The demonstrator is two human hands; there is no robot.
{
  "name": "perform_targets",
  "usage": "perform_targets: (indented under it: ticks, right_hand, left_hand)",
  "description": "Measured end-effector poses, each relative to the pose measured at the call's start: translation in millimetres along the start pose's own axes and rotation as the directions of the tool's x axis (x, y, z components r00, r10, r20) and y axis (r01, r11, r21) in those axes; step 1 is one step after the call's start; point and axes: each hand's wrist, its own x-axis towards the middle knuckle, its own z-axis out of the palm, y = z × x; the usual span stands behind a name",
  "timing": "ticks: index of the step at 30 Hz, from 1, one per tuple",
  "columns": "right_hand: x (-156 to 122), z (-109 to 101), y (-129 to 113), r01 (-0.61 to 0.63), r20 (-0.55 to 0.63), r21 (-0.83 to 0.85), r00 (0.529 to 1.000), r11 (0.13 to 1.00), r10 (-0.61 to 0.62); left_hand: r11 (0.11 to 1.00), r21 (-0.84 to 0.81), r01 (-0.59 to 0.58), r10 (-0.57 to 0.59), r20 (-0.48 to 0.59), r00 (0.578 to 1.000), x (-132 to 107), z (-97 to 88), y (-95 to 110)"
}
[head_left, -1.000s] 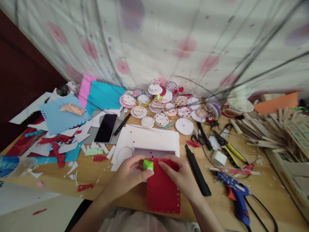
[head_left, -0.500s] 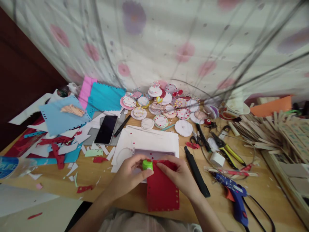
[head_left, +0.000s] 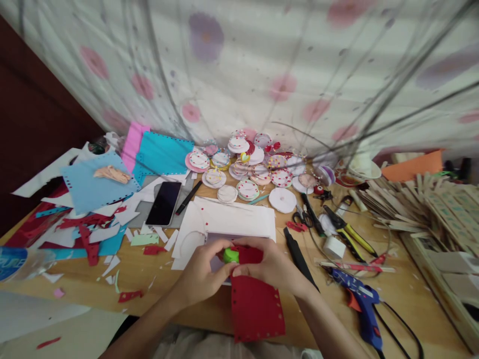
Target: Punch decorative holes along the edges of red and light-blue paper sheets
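Observation:
My left hand [head_left: 204, 271] is closed around a small green hole punch [head_left: 231, 256] at the top edge of a red foam sheet [head_left: 256, 309]. My right hand [head_left: 271, 267] pinches the same top edge of the red sheet, right beside the punch. The sheet has a row of punched holes along its sides and hangs toward me over the table's front edge. A stack of white paper [head_left: 228, 219] lies just behind both hands.
A black phone [head_left: 163, 203] and blue, pink and red foam scraps [head_left: 97, 184] lie left. Decorated round discs [head_left: 247, 169] sit at the back. Right of my hands are a black knife [head_left: 299, 257], scissors [head_left: 305, 214], yellow pliers [head_left: 350, 230], a blue glue gun [head_left: 361, 299] and wooden sticks [head_left: 419, 199].
My right hand slid left along the sheet's top edge to meet the punch. The red sheet tilted slightly and its lower end swung right. The view shifted a little.

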Motion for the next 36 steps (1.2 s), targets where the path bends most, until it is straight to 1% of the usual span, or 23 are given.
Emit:
perform_targets:
  ticks: [4, 7, 9, 12, 14, 17, 19, 22, 24, 26, 29, 33, 36]
  right_hand:
    - [4.4, 7.1, 3.2, 0.003, -0.07, -0.003, 0.998, 1.0, -0.004]
    - [4.2, 9.2, 4.9, -0.001, -0.113, -0.025, 0.994, 1.0, -0.001]
    - [3.2, 7.6, 4.7, 0.003, -0.094, -0.023, 0.996, 1.0, -0.005]
    - [-0.5, 1.8, 4.3, 0.009, -0.031, -0.031, 0.999, 0.999, -0.01]
    - [-4.8, -2.5, 6.7, -0.003, -0.037, -0.064, 0.999, 0.998, 0.0]
    - [-12.2, -6.2, 15.0, -0.068, -0.093, -0.141, 0.994, 0.988, 0.055]
    - [-16.5, -6.0, 20.5, -0.118, -0.129, -0.182, 0.987, 0.976, 0.095]
    - [-20.4, -3.6, 24.1, -0.112, -0.175, -0.208, 0.982, 0.972, 0.075]
    - [-21.9, -2.2, 23.8, -0.1, -0.197, -0.204, 0.979, 0.974, 0.059]
    - [-23.4, -1.9, 23.1, -0.124, -0.219, -0.186, 0.972, 0.975, 0.082]
    - [-26.7, -3.1, 23.4, -0.155, -0.269, -0.129, 0.956, 0.979, 0.116]
    - [-30.6, -4.5, 26.1, -0.155, -0.307, -0.063, 0.943, 0.986, 0.129]
    - [-31.2, -3.4, 27.8, -0.16, -0.306, -0.042, 0.942, 0.986, 0.14]
  left_hand:
    - [1.0, 0.006, -0.031, 0.031, -0.039, 0.999, 0.5, 1.8, -3.9]
    - [1.0, -0.015, -0.003, 0.002, -0.055, 0.998, 2.0, 3.9, -5.5]
    - [0.999, -0.044, 0.03, -0.032, -0.03, 0.999, 4.4, 4.5, -5.1]
    - [0.993, -0.089, 0.082, -0.079, 0.029, 0.996, 7.6, 2.7, -3.3]
    - [0.99, -0.09, 0.108, -0.105, 0.044, 0.994, 7.5, -1.0, -2.5]
    - [0.994, 0.007, 0.113, -0.113, 0.042, 0.993, 3.4, -9.0, -3.5]
    - [0.987, 0.145, 0.061, -0.069, 0.048, 0.996, -0.8, -14.0, -5.9]
    - [0.936, 0.347, -0.053, 0.022, 0.093, 0.995, -6.4, -18.4, -9.5]
    - [0.926, 0.37, -0.067, 0.028, 0.111, 0.993, -8.9, -19.7, -9.8]
    - [0.956, 0.294, -0.008, -0.021, 0.095, 0.995, -10.5, -20.7, -8.6]
    - [0.991, 0.082, 0.104, -0.11, 0.072, 0.991, -12.2, -22.6, -7.5]
    - [0.963, -0.19, 0.19, -0.173, 0.103, 0.979, -12.8, -23.1, -11.2]
    - [0.939, -0.264, 0.221, -0.193, 0.128, 0.973, -12.2, -21.1, -12.8]
